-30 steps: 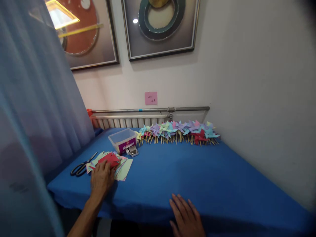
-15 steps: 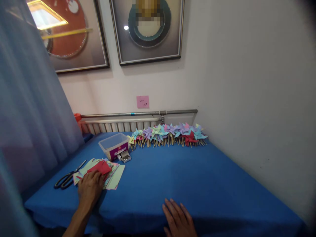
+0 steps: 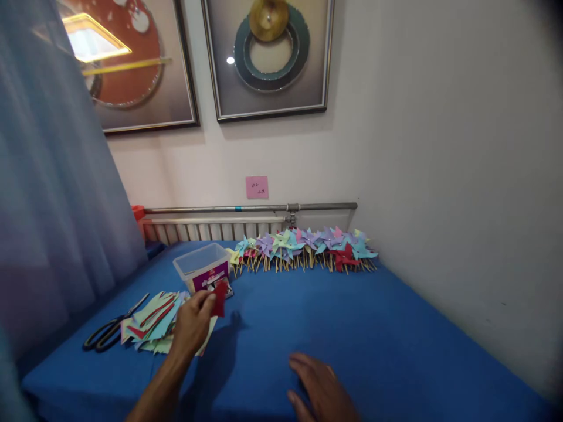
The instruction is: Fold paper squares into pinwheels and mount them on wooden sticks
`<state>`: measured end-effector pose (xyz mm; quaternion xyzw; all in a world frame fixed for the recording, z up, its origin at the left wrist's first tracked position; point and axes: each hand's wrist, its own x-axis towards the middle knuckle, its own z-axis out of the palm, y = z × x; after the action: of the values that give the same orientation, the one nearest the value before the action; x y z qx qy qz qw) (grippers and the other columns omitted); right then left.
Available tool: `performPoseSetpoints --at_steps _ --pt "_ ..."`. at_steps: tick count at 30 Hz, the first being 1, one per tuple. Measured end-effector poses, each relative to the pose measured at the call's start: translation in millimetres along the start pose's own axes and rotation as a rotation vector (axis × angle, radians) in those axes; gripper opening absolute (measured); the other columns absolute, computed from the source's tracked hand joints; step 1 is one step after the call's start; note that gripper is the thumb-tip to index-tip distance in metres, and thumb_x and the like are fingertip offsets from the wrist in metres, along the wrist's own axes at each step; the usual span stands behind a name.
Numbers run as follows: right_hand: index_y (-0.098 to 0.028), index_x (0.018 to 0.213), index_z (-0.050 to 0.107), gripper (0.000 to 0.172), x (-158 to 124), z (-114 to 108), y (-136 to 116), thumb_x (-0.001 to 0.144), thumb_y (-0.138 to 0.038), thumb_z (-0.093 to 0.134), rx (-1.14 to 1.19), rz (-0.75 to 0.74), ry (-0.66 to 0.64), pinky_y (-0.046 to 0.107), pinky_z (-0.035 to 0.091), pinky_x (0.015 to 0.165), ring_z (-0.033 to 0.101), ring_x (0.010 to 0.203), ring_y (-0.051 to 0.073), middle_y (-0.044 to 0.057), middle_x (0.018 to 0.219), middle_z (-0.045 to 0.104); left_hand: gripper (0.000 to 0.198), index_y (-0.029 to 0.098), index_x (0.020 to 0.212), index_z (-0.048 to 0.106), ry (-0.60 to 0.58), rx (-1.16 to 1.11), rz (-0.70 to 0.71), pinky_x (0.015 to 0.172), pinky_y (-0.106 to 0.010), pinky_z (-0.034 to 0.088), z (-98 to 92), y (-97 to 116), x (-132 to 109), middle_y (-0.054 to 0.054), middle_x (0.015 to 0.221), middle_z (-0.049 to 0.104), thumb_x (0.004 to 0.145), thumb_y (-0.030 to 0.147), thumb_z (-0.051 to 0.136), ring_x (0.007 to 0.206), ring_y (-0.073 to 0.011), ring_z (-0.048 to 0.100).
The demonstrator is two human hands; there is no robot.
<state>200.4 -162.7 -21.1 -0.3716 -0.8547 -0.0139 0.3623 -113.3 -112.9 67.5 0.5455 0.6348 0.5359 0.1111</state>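
Note:
Pinched in my left hand (image 3: 193, 322) is a piece of red paper (image 3: 220, 300), raised above the blue cloth. Beneath and left of that hand lies a loose pile of coloured paper pieces (image 3: 152, 322), mostly pale green and light blue with some red. My right hand (image 3: 321, 384) is over the cloth near the front edge, holding nothing, with thumb and fingers apart. Behind the red paper, a small box of shiny bits (image 3: 227, 288) is partly hidden. Black-handled scissors (image 3: 112, 328) lie left of the pile.
A clear plastic tub (image 3: 204, 266) with a purple label stands behind the pile. Several paper pinwheels (image 3: 308, 243) on sticks lie along the back of the blue-covered table (image 3: 329, 316). A blue curtain (image 3: 65, 176) hangs at left, a wall (image 3: 461, 176) stands at right.
My left hand has lifted the red paper off the pile and moved it to the right. My right hand has risen from lying flat, its fingers now more bent.

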Motion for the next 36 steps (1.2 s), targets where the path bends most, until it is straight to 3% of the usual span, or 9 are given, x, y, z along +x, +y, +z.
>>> performPoseSetpoints --at_steps 3,7,10,13,17,21,28,32,36 --pt "-0.025 0.12 0.067 0.029 64 -13 4 0.094 -0.031 0.056 0.28 0.185 0.077 0.039 0.054 0.095 0.07 0.11 0.025 0.009 0.12 0.074 0.032 0.016 0.072 0.069 -0.227 -0.448 -0.249 0.061 -0.027 0.043 51.8 13 16 -0.001 0.063 0.067 0.069 0.048 0.074 0.06 -0.0173 0.06" --pt "-0.023 0.099 0.068 0.029 140 5 41 0.092 -0.049 0.056 0.687 0.549 0.254 0.035 0.055 0.077 0.071 0.084 0.023 0.006 0.092 0.075 0.036 0.016 0.066 0.06 -0.364 -0.764 -0.439 0.056 -0.024 0.041 105.3 21 42 0.003 0.056 0.058 0.059 0.042 0.082 0.05 -0.0109 0.051" --pt "-0.023 0.088 0.063 0.042 164 36 78 0.081 -0.065 0.062 1.061 0.827 0.385 0.034 0.056 0.069 0.073 0.08 0.023 0.007 0.09 0.073 0.034 0.015 0.068 0.06 -0.386 -0.85 -0.502 0.057 -0.024 0.041 133.5 17 56 0.002 0.058 0.059 0.061 0.039 0.083 0.051 -0.0107 0.052" --pt "-0.021 0.088 0.063 0.05 160 62 99 0.073 -0.069 0.069 1.234 0.896 0.4 0.033 0.057 0.069 0.074 0.079 0.022 0.007 0.091 0.074 0.036 0.014 0.064 0.058 -0.352 -0.899 -0.503 0.055 -0.022 0.037 152.7 3 60 0.002 0.057 0.058 0.061 0.038 0.084 0.05 -0.0095 0.05" --pt "-0.021 0.092 0.063 0.048 146 78 100 0.071 -0.062 0.077 1.246 0.924 0.359 0.03 0.057 0.065 0.073 0.075 0.02 0.007 0.094 0.075 0.039 0.015 0.064 0.057 -0.391 -0.94 -0.525 0.054 -0.023 0.034 158.1 -17 51 0.003 0.055 0.056 0.063 0.042 0.086 0.05 -0.0087 0.047" --pt "-0.02 0.096 0.063 0.046 149 82 96 0.072 -0.056 0.078 1.22 0.982 0.343 0.031 0.058 0.065 0.072 0.073 0.02 0.007 0.093 0.074 0.038 0.014 0.067 0.061 -0.453 -0.988 -0.539 0.057 -0.024 0.036 152.5 -16 45 0.001 0.058 0.059 0.065 0.042 0.087 0.052 -0.0097 0.049" --pt "-0.024 0.093 0.063 0.031 153 75 91 0.081 -0.052 0.066 0.948 0.901 0.33 0.033 0.055 0.064 0.069 0.072 0.022 0.004 0.081 0.072 0.041 0.016 0.065 0.059 -0.338 -0.889 -0.499 0.055 -0.023 0.035 153.6 -14 54 0.002 0.057 0.057 0.063 0.047 0.085 0.052 -0.0101 0.047" --pt "-0.025 0.094 0.066 0.028 151 67 75 0.086 -0.052 0.061 0.826 0.735 0.246 0.034 0.053 0.072 0.067 0.077 0.021 0.003 0.086 0.073 0.037 0.017 0.066 0.061 -0.211 -0.603 -0.285 0.055 -0.024 0.034 147.7 -11 53 0.002 0.057 0.055 0.076 0.05 0.072 0.053 -0.0116 0.046" --pt "-0.023 0.104 0.068 0.039 152 68 64 0.085 -0.057 0.063 1.012 0.658 0.125 0.038 0.055 0.085 0.07 0.091 0.025 0.008 0.102 0.075 0.027 0.019 0.081 0.071 -0.203 -0.193 0.176 0.07 -0.03 0.045 143.1 5 32 -0.004 0.076 0.068 0.094 0.033 0.052 0.072 -0.018 0.061"
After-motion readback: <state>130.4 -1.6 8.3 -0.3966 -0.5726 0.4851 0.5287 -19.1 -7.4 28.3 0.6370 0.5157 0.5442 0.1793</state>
